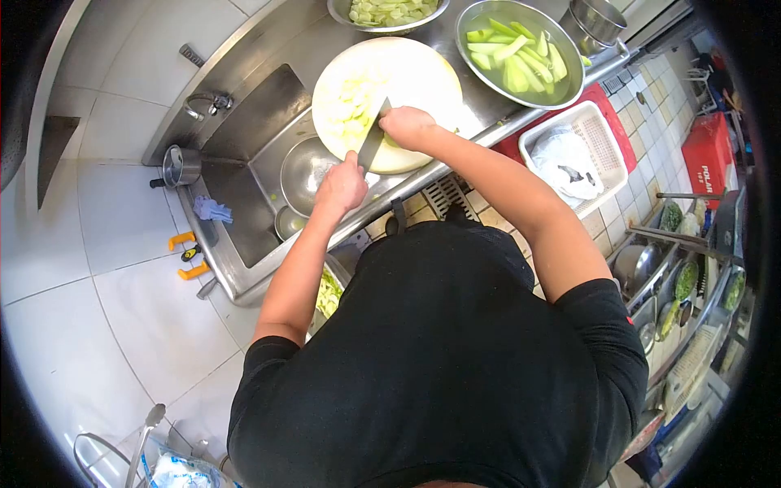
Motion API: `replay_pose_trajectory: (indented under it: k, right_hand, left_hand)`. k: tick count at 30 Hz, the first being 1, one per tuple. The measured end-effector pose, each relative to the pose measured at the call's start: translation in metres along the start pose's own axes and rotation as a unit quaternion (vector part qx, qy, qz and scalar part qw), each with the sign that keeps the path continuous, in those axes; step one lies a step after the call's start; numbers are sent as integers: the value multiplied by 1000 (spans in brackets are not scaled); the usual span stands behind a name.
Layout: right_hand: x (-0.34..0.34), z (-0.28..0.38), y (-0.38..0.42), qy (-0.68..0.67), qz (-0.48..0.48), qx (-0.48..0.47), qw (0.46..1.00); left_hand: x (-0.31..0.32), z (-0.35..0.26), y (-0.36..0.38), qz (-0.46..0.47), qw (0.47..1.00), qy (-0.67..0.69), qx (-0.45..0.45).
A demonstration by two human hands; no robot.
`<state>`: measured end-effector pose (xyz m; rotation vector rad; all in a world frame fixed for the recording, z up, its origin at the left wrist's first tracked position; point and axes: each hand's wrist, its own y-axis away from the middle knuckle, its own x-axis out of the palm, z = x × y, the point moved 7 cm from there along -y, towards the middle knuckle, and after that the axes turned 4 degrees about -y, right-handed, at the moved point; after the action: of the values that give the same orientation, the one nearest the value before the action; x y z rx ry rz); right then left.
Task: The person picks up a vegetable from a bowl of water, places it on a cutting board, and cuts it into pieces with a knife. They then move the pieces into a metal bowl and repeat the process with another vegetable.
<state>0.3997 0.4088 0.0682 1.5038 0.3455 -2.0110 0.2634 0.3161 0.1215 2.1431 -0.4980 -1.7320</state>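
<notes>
A wide-bladed kitchen knife (373, 144) is over the near part of a round, pale chopping board (431, 77). My right hand (409, 128) is closed around the upper end of the knife; its handle is hidden. My left hand (342, 187), fingers curled, meets the lower end of the blade at the board's left edge. Pale green vegetable slices (352, 110) lie in a loose pile on the left half of the board. Beneath my left hand, a metal bowl (303, 175) sits in the sink, partly covered by the board.
Beyond the board stands a bowl of slices (390, 29). To its right, a steel basin (573, 81) holds peeled green pieces. The sink (252, 175) and faucet (207, 104) are at left. A white basket (614, 163) with a plastic bag stands lower right, near shelves (651, 272).
</notes>
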Motion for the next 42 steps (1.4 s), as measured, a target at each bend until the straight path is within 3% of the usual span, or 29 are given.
replay_pose_trajectory:
  k: [2, 5, 8, 11, 21, 23, 26, 29, 42]
  right_hand:
    - [3, -4, 1, -7, -34, -10, 999]
    - [8, -9, -1, -7, 11, 1, 1000]
    - [3, -3, 5, 7, -14, -21, 1000]
    - [8, -10, 2, -14, -9, 5, 1000]
    - [12, -11, 7, -13, -13, -6, 1000]
    - [15, -14, 3, -3, -25, -9, 1000]
    - [0, -3, 14, 11, 17, 7, 1000]
    - [-1, -4, 17, 7, -30, -5, 1000]
    - [-3, -8, 32, -47, -58, 15, 997]
  left_hand:
    - [0, -2, 3, 1, 1000, 1, 1]
    - [7, -5, 4, -2, 1000, 9, -15]
    - [-12, -9, 14, 7, 1000, 3, -7]
    - [22, -1, 1, 11, 1000, 3, -2]
    - [-7, -15, 20, 10, 999, 33, -16]
    - [16, -9, 10, 6, 1000, 22, -18]
    - [0, -11, 14, 1, 1000, 5, -8]
    - [11, -12, 12, 0, 1000, 11, -8]
    - [10, -15, 17, -2, 1000, 21, 1]
